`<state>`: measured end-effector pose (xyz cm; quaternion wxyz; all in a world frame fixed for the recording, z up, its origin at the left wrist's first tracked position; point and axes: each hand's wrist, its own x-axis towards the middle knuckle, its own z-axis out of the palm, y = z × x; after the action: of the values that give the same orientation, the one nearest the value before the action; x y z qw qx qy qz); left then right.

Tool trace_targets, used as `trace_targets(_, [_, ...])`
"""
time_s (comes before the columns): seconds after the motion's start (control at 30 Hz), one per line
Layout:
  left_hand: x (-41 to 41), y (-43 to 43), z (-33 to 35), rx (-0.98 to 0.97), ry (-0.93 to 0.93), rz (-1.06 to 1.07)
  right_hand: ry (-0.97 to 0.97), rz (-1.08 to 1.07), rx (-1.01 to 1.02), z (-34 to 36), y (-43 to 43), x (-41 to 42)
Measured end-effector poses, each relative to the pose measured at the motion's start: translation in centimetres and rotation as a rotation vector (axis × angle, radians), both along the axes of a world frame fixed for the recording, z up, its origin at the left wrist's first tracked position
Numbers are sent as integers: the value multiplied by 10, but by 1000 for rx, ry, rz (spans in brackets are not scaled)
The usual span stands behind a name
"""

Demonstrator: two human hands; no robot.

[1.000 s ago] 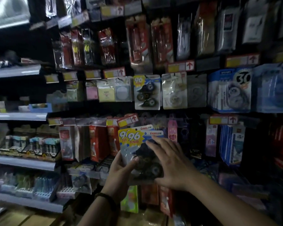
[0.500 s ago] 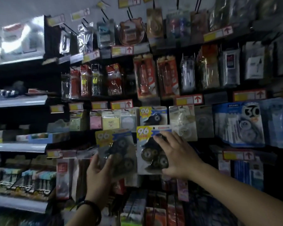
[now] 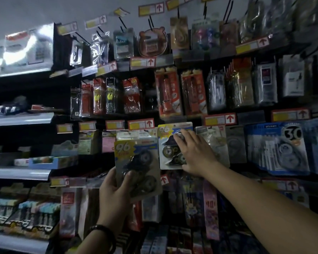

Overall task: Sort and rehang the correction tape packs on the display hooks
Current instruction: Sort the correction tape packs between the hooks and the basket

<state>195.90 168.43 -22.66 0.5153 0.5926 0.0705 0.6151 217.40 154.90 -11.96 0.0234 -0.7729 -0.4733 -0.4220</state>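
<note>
My left hand (image 3: 114, 193) grips a correction tape pack (image 3: 138, 167) by its lower left corner, held up in front of the shelf; its card shows a yellow "96" and black tape wheels. A second pack of the same kind (image 3: 168, 143) sits at the display row under a red-arrow price tag (image 3: 141, 124). My right hand (image 3: 195, 153) holds this second pack against the rack, fingers spread over its front and thumb under its lower right edge. The hook behind it is hidden.
Clear tape packs (image 3: 212, 140) hang right of my right hand, blue "30" packs (image 3: 279, 147) further right. Red glue packs (image 3: 168, 92) hang in the row above. Grey shelves (image 3: 20, 119) with small boxes stand at the left. More hanging goods fill the rows below.
The right hand has lifted its pack up to the display row beside the clear tape packs. The left hand has raised the other pack slightly. The view has tilted upward.
</note>
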Motion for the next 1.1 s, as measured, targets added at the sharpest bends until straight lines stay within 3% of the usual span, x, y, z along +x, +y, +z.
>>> trace_targets(0.63, [8,-4,-1,-51,-1,-165,6,114,139,7,2,10])
trace_targets(0.97, [19,1,-4,-110,2,-194,-109,99,94,6,-3,22])
trace_targets(1.1, [20,-1,-5,-115,8,-175,-71,67,43,10,-1,22])
